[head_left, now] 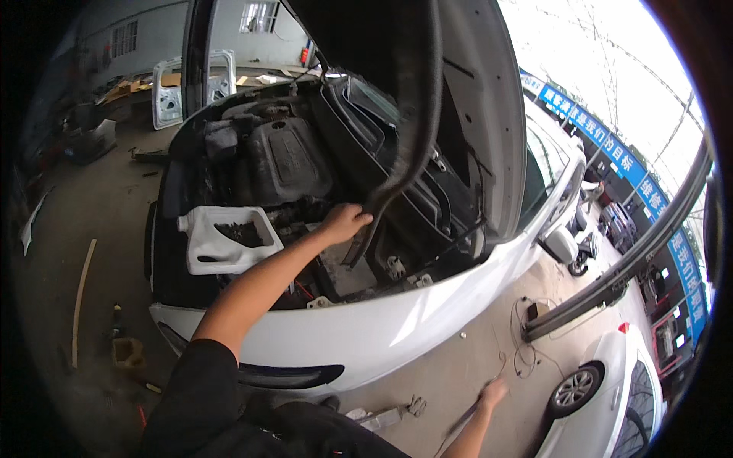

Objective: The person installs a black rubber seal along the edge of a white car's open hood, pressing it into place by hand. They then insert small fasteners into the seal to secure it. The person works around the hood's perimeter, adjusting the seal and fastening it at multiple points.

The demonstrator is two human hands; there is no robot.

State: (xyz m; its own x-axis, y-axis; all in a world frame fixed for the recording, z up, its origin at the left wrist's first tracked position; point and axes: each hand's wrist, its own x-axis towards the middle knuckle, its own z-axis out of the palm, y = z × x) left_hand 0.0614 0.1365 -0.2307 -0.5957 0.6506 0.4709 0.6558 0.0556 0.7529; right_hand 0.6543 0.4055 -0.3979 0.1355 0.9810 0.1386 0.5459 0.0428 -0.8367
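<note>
Black rubber strip (405,130) rises from the clenched left hand (343,223) gripping its lower end.

My view over a car repair yard

I'm leaning over a white car (397,324) with its hood (473,99) propped up and the engine bay (282,164) exposed. A loose car door (172,91) leans by the grey wall, another white car (611,397) is parked nearby, and blue signboards (611,149) line the far side.
</note>
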